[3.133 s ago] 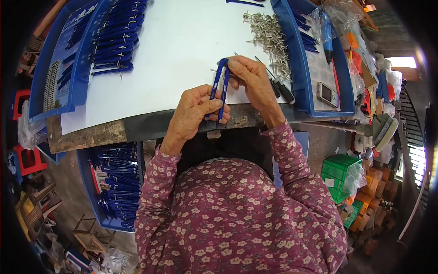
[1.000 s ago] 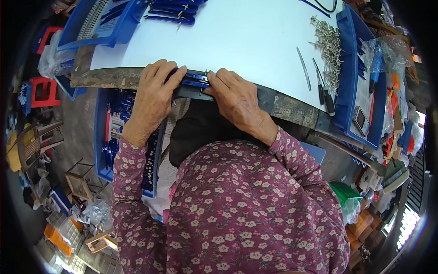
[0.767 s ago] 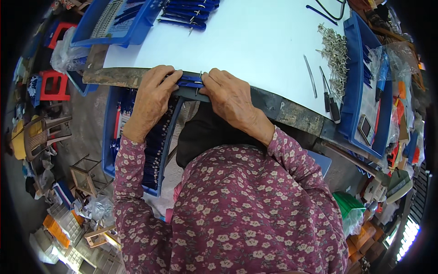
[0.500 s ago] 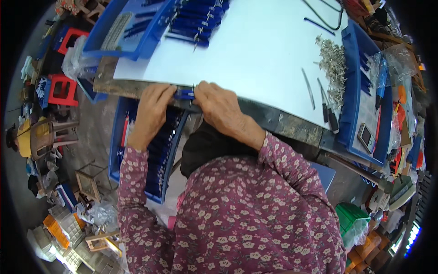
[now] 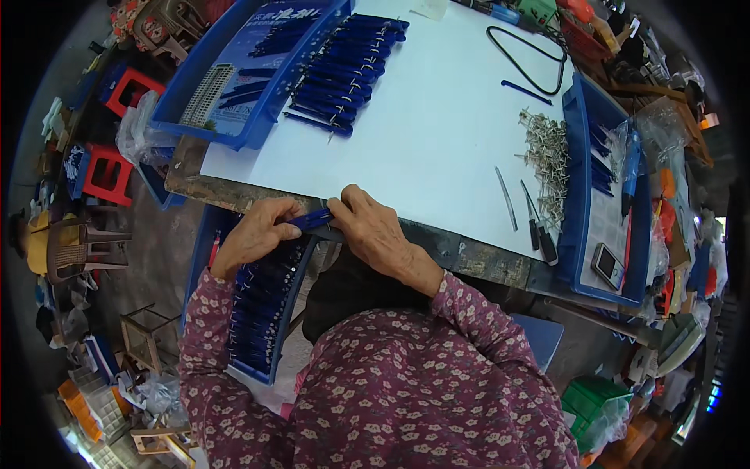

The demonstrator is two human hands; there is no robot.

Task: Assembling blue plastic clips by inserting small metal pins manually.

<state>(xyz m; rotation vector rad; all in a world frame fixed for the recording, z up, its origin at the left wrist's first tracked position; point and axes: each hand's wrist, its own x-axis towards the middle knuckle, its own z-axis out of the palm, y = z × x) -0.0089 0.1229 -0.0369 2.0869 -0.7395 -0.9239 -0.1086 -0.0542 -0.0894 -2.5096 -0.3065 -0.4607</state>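
Left grip [image 5: 256, 233] clamped on the blue strip [image 5: 312, 220], right grip [image 5: 372, 237] pinched its other end, table [image 5: 488, 264] just ahead of both! Seemingly a two-handed adjusting step; the next move called for steadiness.

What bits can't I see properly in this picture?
Head view:
Ends of the held blue piece: covered by the left hand and right hand.
Part of the lower tray: behind the left sleeve.
Metal pins: too tangled to count.
Upper-left tray: cut off by the top edge.
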